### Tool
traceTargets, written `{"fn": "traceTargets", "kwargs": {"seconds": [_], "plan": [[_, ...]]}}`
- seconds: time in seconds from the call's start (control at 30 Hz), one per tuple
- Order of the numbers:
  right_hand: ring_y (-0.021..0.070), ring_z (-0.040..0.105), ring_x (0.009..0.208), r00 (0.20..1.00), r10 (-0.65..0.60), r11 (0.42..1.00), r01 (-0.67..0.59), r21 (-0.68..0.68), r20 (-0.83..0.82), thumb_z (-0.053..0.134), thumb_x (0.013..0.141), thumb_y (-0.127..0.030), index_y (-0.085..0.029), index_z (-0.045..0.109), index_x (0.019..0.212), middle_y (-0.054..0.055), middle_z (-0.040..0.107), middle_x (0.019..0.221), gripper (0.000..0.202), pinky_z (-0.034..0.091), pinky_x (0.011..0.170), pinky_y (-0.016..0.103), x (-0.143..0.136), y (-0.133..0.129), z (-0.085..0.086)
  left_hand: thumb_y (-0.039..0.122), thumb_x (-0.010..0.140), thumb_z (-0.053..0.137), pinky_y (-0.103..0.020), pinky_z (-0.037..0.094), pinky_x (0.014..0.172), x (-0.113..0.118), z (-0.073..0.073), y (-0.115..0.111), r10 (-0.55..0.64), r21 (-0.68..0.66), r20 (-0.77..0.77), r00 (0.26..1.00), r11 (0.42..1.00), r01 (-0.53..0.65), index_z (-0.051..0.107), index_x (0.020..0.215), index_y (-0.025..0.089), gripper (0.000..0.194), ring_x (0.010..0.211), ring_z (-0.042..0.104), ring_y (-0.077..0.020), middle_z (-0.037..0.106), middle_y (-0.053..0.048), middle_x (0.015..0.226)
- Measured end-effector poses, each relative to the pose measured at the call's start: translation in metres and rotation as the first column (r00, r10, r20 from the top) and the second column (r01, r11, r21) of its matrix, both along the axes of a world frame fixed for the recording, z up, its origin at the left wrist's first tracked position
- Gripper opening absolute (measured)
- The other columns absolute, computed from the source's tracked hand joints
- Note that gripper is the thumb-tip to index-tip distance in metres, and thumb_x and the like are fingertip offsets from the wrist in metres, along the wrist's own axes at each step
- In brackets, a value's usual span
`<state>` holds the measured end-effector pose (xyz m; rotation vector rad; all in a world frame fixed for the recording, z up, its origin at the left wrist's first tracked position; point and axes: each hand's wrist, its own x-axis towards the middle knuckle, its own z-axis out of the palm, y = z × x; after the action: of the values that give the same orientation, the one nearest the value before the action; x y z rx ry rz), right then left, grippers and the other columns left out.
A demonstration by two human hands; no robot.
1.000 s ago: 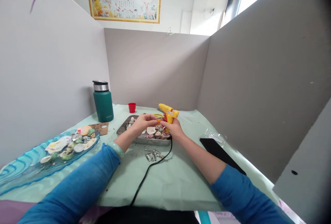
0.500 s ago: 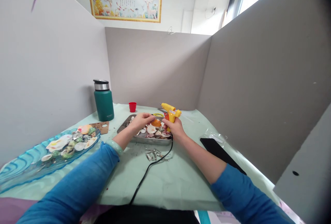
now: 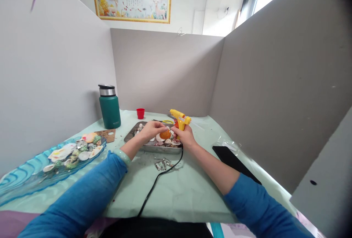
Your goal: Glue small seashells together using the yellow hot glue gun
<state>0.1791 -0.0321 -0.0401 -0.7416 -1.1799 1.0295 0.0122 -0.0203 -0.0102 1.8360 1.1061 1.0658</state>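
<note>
My right hand [image 3: 184, 136] is wrapped round the handle of a yellow hot glue gun [image 3: 180, 117], its nozzle pointing up and left. From its grip a black cord [image 3: 158, 179] runs down to the table's front edge. My left hand [image 3: 152, 129] is closed, fingertips pinching the upper edge of an orange shell [image 3: 165, 134]. The shell is between both hands, close to my right thumb; whether the thumb touches it I cannot tell. Below lies a metal tray [image 3: 162, 150] of assorted seashells, partly covered by my hands.
Several small metal clips [image 3: 162, 164] lie before the tray. A blue dish [image 3: 24, 174] of shells and a green bottle [image 3: 109, 111] stand left, a red cup [image 3: 140, 113] and yellow-handled scissors [image 3: 167, 121] behind. A black slab [image 3: 233, 163] lies right. Grey partitions [image 3: 167, 73] enclose the table.
The orange shell has tilted and dropped slightly, showing more of its face. The glue gun has shifted slightly left with my right hand.
</note>
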Motion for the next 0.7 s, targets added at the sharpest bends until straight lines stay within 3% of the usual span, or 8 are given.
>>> {"fn": "traceTargets", "kwargs": {"seconds": [0.23, 0.43, 0.7], "plan": [[0.0078, 0.048, 0.044, 0.999, -0.038, 0.999, 0.038, -0.003, -0.024, 0.072, 0.061, -0.027, -0.020, 0.051, 0.091, -0.006, 0.055, 0.063, 0.038, 0.037, 0.039, 0.021, -0.001, -0.003, 0.002, 0.055, 0.068, 0.067, -0.025, 0.040, 0.063, -0.005, -0.003, 0.006, -0.009, -0.004, 0.025, 1.000, 1.000, 0.009, 0.069, 0.081, 0.013, 0.045, 0.068, 0.057, -0.0148, 0.068, -0.003, 0.073], [0.0097, 0.048, 0.042, 0.998, -0.065, 0.997, 0.065, -0.031, -0.008, 0.073, 0.063, -0.032, -0.020, 0.051, 0.092, -0.006, 0.054, 0.055, 0.038, 0.038, 0.039, 0.022, -0.001, -0.001, 0.000, 0.054, 0.064, 0.070, -0.026, 0.040, 0.061, -0.009, -0.003, 0.010, 0.007, 0.016, 0.051, 0.999, 1.000, -0.008, 0.067, 0.073, 0.013, 0.042, 0.065, 0.056, -0.0152, 0.065, -0.003, 0.067], [0.0106, 0.048, 0.041, 0.996, -0.088, 0.995, 0.088, -0.054, 0.000, 0.071, 0.066, -0.035, -0.021, 0.051, 0.093, -0.005, 0.055, 0.052, 0.036, 0.035, 0.036, 0.021, 0.001, 0.001, 0.000, 0.053, 0.059, 0.074, -0.026, 0.038, 0.059, -0.017, 0.004, 0.015, 0.193, 0.030, 0.152, 0.969, 0.979, -0.200, 0.074, 0.076, 0.012, 0.045, 0.066, 0.057, -0.0168, 0.068, -0.005, 0.068]]}}
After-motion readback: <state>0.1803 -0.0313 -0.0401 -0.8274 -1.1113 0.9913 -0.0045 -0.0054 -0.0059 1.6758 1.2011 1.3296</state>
